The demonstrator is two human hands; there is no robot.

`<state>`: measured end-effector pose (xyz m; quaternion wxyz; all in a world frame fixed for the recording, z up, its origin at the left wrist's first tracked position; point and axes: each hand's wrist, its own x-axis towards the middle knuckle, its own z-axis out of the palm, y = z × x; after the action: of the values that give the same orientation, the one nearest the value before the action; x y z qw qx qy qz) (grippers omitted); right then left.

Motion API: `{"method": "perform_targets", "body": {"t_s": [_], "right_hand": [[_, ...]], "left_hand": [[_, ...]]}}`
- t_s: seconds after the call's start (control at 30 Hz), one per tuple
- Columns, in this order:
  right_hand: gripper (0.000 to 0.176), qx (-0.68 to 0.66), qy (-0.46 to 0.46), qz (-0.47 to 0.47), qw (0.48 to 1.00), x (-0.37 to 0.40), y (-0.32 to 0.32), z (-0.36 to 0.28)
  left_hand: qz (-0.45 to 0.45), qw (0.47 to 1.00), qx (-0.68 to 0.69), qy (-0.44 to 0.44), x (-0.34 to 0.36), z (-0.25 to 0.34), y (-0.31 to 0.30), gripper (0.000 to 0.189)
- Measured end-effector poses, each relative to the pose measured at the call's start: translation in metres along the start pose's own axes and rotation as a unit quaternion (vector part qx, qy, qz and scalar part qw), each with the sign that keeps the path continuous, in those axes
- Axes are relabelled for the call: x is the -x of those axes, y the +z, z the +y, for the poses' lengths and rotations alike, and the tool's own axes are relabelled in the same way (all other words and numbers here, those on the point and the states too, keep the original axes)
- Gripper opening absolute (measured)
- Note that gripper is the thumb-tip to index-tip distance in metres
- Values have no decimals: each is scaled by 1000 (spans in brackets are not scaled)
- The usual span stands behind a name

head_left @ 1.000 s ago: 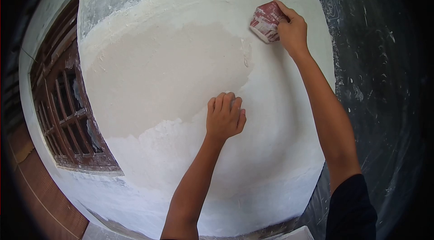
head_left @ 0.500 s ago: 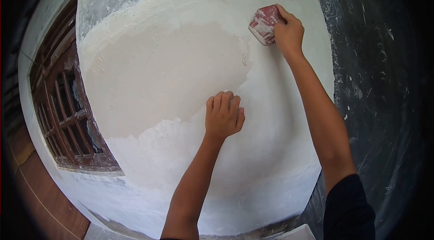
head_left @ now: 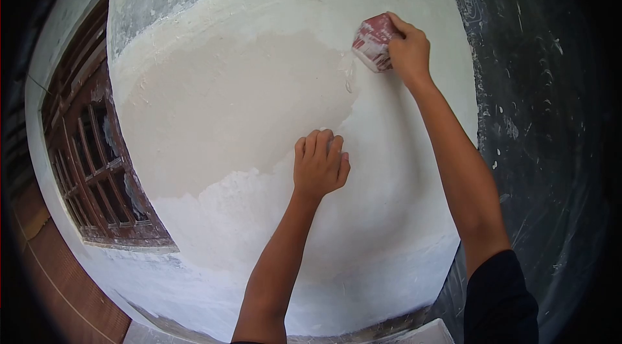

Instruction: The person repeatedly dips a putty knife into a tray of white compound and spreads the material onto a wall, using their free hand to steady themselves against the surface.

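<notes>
High on the wall, my right hand grips a flat red putty spreader smeared with white paste. Its lower edge is against or very near the wall, beside a small raised smear of putty. Lower down, my left hand is closed in front of the wall, its back toward me and its fingers curled. A bit of something pale shows at its fingertips, but I cannot make out what it is. A damp-looking beige patch spreads over the white wall left of both hands.
A brown wooden window with bars is set in the wall at left. Dark, scuffed wall runs along the right side. Brown tiles lie at lower left, and a pale slab-like edge shows at the bottom.
My right hand and the spreader have shifted slightly down and left, toward the putty smear. My left hand has stayed almost still.
</notes>
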<state>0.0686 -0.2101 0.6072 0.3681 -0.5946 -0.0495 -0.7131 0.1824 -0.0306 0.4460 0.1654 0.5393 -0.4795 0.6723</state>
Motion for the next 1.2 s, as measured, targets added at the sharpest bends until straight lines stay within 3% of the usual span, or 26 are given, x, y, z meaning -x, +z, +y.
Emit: {"method": "perform_targets", "body": {"t_s": [0.03,0.07,0.13,0.2,0.27,0.3,0.33,0.4,0.43,0.47,0.53,0.57,0.6,0.67,0.73,0.8,0.83,0.87,0.97,1.0,1.07,1.1,1.13,1.2], "right_hand": [[54,-89,39,-10,995,-4,-2,2],[54,-91,39,-10,995,1,1,4],[53,28,-116,-89,989,14,5,7],[53,87,-111,-107,984,13,3,10],[53,-16,-28,30,999,0,0,17],[53,-102,21,15,995,7,-6,-2],[53,-102,21,15,994,15,-2,-1],[52,14,-155,-99,983,29,5,4],[51,92,-124,-134,979,35,4,-1],[51,93,-123,-133,979,31,1,5],[51,-42,-35,55,997,20,-4,1],[50,-116,36,70,990,20,-13,0],[50,-115,36,71,990,28,-10,0],[50,-26,-100,-33,994,43,1,5],[49,27,-121,-66,990,49,6,8],[48,47,-36,81,995,37,2,12],[48,-17,-11,130,991,32,-4,11],[48,-18,-12,131,991,35,-3,12],[49,15,-114,-40,993,56,3,7],[49,15,-112,-41,993,53,4,15],[49,14,-1,86,996,41,2,32],[50,-63,73,102,990,39,-9,22],[50,-63,72,103,990,43,-9,20],[50,-41,-58,23,997,52,-4,14]], "left_hand": [[-4,1000,-1,1,0,0,0,34],[-9,1000,-2,1,0,0,0,34],[-3,1000,-5,2,0,-1,-1,34],[3,1000,-3,5,-1,1,0,33],[-1,1000,-5,1,0,0,0,33],[-1,1000,-6,2,0,-1,0,33],[-2,1000,-6,5,1,-1,1,33],[-1,1000,-3,6,0,0,2,33],[2,1000,-6,7,1,0,2,33],[5,1000,-11,8,1,-1,1,33],[2,1000,-12,9,1,-1,1,33],[-1,1000,-14,7,0,0,2,34],[0,1000,-13,8,0,0,1,34],[-7,1000,-12,8,-1,1,0,34],[-7,1000,-11,7,-1,1,0,34],[-6,1000,-13,7,0,1,0,35],[-6,1000,-10,6,0,1,1,35],[-8,1000,-8,6,0,0,1,35],[-13,1000,-5,1,-1,1,-1,35],[-14,1000,-4,0,0,1,-1,35],[-4,1000,-3,1,0,0,1,35],[-3,1000,-3,1,0,0,0,35],[-3,1000,-3,4,1,1,0,34],[-3,1000,-3,7,-1,0,0,34]]}}
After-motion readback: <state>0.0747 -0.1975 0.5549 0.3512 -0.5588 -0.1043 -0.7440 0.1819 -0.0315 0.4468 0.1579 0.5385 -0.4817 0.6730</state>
